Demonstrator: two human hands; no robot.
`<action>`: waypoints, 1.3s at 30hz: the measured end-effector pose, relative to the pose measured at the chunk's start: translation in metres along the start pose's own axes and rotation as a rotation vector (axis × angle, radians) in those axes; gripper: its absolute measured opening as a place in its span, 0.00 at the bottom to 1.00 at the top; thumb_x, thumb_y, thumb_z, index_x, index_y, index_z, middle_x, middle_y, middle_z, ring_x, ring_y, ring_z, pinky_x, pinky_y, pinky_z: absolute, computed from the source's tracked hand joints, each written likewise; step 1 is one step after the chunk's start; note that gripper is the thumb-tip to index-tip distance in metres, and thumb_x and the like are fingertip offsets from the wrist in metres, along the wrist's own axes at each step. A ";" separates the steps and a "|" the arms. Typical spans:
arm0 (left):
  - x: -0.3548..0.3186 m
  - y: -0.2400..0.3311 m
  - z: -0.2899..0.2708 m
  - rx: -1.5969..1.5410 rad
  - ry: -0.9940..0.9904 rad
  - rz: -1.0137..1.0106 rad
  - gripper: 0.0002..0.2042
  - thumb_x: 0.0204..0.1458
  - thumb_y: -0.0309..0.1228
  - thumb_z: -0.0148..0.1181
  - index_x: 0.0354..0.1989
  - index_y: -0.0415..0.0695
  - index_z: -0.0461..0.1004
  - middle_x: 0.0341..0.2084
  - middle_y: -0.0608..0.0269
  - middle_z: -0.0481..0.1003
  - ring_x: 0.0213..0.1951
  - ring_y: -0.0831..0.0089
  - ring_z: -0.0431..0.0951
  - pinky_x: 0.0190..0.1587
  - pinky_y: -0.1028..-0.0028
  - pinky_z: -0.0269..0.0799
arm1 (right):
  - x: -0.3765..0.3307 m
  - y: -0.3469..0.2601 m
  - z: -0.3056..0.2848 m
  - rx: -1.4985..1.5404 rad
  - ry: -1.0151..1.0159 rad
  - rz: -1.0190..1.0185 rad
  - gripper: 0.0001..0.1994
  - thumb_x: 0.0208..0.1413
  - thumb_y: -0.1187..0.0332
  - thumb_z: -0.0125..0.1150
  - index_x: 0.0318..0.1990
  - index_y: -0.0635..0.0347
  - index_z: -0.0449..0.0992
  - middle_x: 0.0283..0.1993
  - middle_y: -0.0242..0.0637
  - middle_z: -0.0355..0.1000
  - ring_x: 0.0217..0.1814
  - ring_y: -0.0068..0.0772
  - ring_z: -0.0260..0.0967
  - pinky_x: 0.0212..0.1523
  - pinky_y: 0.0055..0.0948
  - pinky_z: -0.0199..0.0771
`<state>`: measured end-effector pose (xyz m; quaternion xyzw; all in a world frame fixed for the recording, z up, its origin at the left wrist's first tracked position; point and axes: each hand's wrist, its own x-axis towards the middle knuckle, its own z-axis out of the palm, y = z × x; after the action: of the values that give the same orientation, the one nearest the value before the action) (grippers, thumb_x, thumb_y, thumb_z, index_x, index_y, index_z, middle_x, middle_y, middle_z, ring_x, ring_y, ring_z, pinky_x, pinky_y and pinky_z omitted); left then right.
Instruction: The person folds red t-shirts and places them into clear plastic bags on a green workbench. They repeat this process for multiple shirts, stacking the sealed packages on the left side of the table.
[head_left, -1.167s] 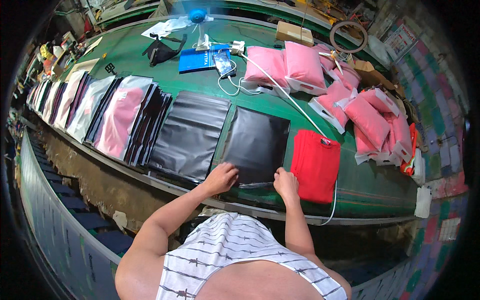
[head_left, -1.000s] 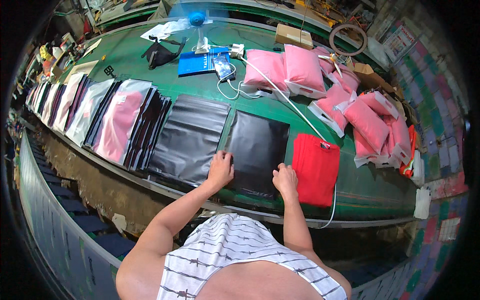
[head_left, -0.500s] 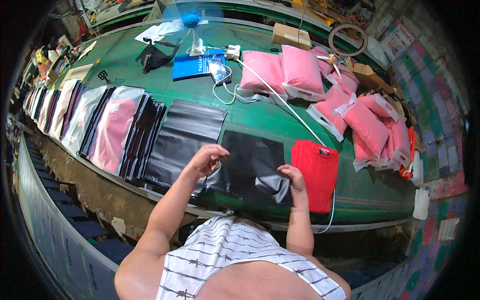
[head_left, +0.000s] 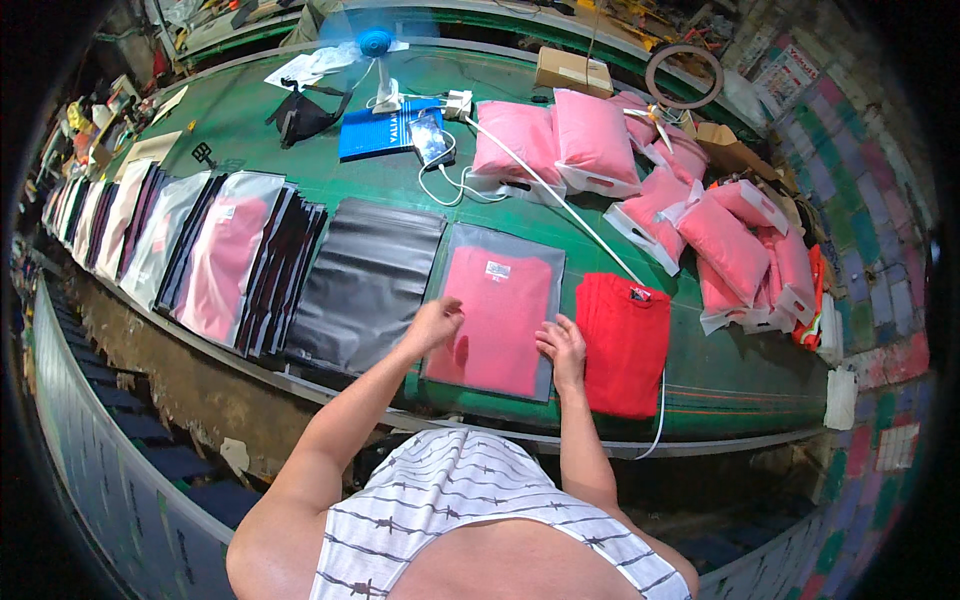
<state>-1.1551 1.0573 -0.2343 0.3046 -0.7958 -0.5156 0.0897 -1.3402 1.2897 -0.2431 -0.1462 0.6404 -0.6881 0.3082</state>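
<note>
1. Clear bag [head_left: 497, 308] with a pink folded garment inside lies flat near the bench's [head_left: 740, 385] front edge, mid-bench; small white label near its top edge.
2. Left hand [head_left: 433, 324] rests on the bag's left edge, fingers loosely curled, pinching nothing I can make out.
3. Right hand [head_left: 564, 343] lies flat on the bag's right edge, fingers spread, palm down.
4. Red garment [head_left: 624, 343] just right of the bag, touching or nearly so, unbagged, reaching close to the front edge.
5. Black bag [head_left: 366, 282] just left of the clear bag, flat.
6. Further left, a row of overlapping bags [head_left: 228, 258], black, clear and pink, runs along the front edge to the left corner.
7. Pile of stuffed pink packs [head_left: 690, 205] with white ends fills the right end and back right.
8. Back middle: blue book [head_left: 380, 130], phone [head_left: 430, 138] on white cables, small blue fan [head_left: 376, 45], cardboard box [head_left: 573, 71], black pouch [head_left: 300, 115].
9. White cord [head_left: 560, 205] runs diagonally from the back middle to the red garment.
10. Open green surface: a strip behind the bags mid-bench and a patch at the front right corner.
</note>
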 end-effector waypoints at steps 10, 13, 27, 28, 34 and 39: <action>-0.054 0.019 0.063 0.818 0.146 0.337 0.33 0.58 0.54 0.53 0.71 0.56 0.62 0.74 0.49 0.51 0.74 0.38 0.47 0.66 0.27 0.41 | -0.076 0.027 0.058 -1.306 -0.118 -0.543 0.26 0.64 0.56 0.53 0.68 0.50 0.68 0.76 0.50 0.52 0.78 0.61 0.46 0.70 0.74 0.43; -0.052 0.022 0.062 0.823 0.136 0.320 0.33 0.58 0.55 0.51 0.72 0.58 0.62 0.74 0.49 0.51 0.73 0.35 0.46 0.64 0.24 0.42 | -0.061 0.022 0.065 -1.408 -0.096 -0.504 0.26 0.66 0.56 0.51 0.70 0.47 0.66 0.78 0.49 0.49 0.79 0.62 0.43 0.69 0.75 0.42; -0.049 0.030 0.060 0.878 0.090 0.272 0.32 0.59 0.56 0.49 0.72 0.60 0.61 0.75 0.56 0.51 0.73 0.37 0.46 0.64 0.25 0.43 | 0.065 0.004 0.089 -1.461 0.010 -0.495 0.29 0.65 0.49 0.50 0.72 0.38 0.62 0.80 0.46 0.45 0.80 0.64 0.38 0.70 0.78 0.39; -0.050 0.029 0.060 0.884 0.089 0.267 0.32 0.59 0.56 0.49 0.72 0.60 0.61 0.75 0.56 0.51 0.73 0.37 0.46 0.64 0.25 0.43 | 0.073 0.001 0.094 -1.465 0.023 -0.498 0.29 0.65 0.48 0.51 0.73 0.38 0.62 0.80 0.46 0.45 0.80 0.64 0.38 0.70 0.78 0.39; -0.049 0.027 0.059 0.842 0.089 0.281 0.32 0.59 0.55 0.51 0.72 0.59 0.62 0.75 0.57 0.50 0.74 0.37 0.45 0.64 0.24 0.42 | 0.111 -0.016 0.096 -1.513 0.008 -0.274 0.30 0.66 0.44 0.44 0.73 0.37 0.61 0.80 0.45 0.44 0.81 0.63 0.36 0.71 0.76 0.35; -0.048 0.026 0.060 0.838 0.073 0.268 0.32 0.59 0.55 0.51 0.72 0.59 0.62 0.75 0.56 0.50 0.74 0.37 0.44 0.65 0.24 0.39 | 0.116 -0.009 0.093 -1.492 0.055 -0.319 0.29 0.66 0.44 0.44 0.72 0.39 0.63 0.79 0.46 0.46 0.80 0.64 0.39 0.73 0.72 0.35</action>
<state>-1.1541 1.1385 -0.2299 0.2268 -0.9650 -0.1210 0.0525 -1.3759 1.1449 -0.2436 -0.3893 0.9142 -0.1127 0.0085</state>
